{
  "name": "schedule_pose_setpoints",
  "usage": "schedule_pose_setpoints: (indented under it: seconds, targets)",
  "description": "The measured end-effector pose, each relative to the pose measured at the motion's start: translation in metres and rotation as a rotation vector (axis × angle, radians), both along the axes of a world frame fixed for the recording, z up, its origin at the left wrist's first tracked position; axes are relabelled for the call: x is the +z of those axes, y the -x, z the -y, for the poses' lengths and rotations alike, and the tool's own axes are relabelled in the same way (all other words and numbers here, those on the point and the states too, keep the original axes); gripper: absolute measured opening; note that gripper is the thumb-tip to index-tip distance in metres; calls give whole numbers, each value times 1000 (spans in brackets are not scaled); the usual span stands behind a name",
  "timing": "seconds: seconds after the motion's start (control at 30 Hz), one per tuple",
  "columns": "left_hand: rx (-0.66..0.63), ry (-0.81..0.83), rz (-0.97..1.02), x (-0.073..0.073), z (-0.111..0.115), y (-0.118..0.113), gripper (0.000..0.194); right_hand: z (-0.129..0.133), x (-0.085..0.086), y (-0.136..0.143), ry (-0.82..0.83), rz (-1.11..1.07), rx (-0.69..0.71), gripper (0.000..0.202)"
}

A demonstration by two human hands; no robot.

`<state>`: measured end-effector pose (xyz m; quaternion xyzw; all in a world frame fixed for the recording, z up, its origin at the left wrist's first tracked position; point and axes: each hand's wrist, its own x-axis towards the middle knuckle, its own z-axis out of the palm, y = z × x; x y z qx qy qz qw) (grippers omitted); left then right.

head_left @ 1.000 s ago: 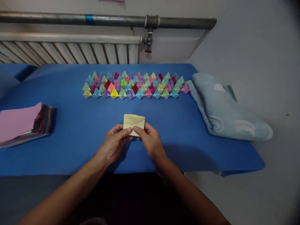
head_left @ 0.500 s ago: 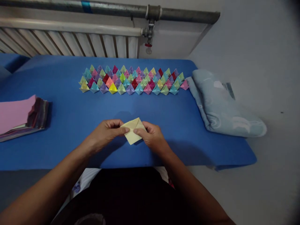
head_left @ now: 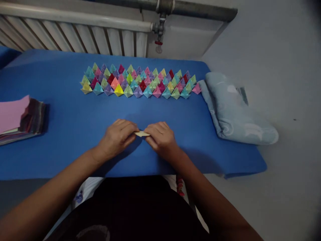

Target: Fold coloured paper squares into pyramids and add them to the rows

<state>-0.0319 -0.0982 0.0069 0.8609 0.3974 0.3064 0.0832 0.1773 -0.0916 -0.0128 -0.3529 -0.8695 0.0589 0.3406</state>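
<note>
Between my two hands is a folded piece of pale yellow paper (head_left: 142, 133), seen nearly edge-on as a thin strip. My left hand (head_left: 117, 135) pinches its left end, and my right hand (head_left: 162, 138) pinches its right end. Fingers of both hands cover much of the paper. Both hands are held over the blue-covered table (head_left: 82, 140). Beyond them stand several rows of small folded paper boats (head_left: 137, 92) in many colours, each with a pointed middle.
At the left lies a thick stack of coloured paper (head_left: 12, 113) with a pink sheet on top. A folded grey-blue blanket (head_left: 238, 113) rests at the table's right end against the wall. Behind the table are a white radiator (head_left: 95, 40) and a pipe with a red-handled valve (head_left: 158, 43).
The yellow paper has turned from showing its flat diamond face to nearly edge-on. My hands have rolled over so their backs face up. The view has shifted slightly.
</note>
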Motion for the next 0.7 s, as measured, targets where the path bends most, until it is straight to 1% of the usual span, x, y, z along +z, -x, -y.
schedule_pose_setpoints:
  seconds: [0.03,0.07,0.1,0.17,0.27,0.4,0.57,0.7]
  targets:
    - [-7,-128,-57,-2,1,0,13,-2,0,-2,-84,52,3,15]
    - [-9,-223,-106,-4,1,-1,13,-3,0,-3,-147,102,6,15]
    - [-9,-286,-147,-6,3,-1,13,-4,0,-5,-190,150,11,15]
    - [-13,-349,-207,-11,7,-3,13,-3,0,-6,-227,231,26,17]
    - [-22,-341,-250,-21,16,-5,16,4,-4,-7,-202,319,31,17]
    - [-49,-261,-274,-29,28,-6,17,20,-9,-14,-106,372,56,10]
    - [-99,-191,-285,-27,31,0,16,37,-12,-24,-14,326,21,16]
    - [-129,-193,-273,-24,31,4,16,48,-12,-24,51,304,-15,15]
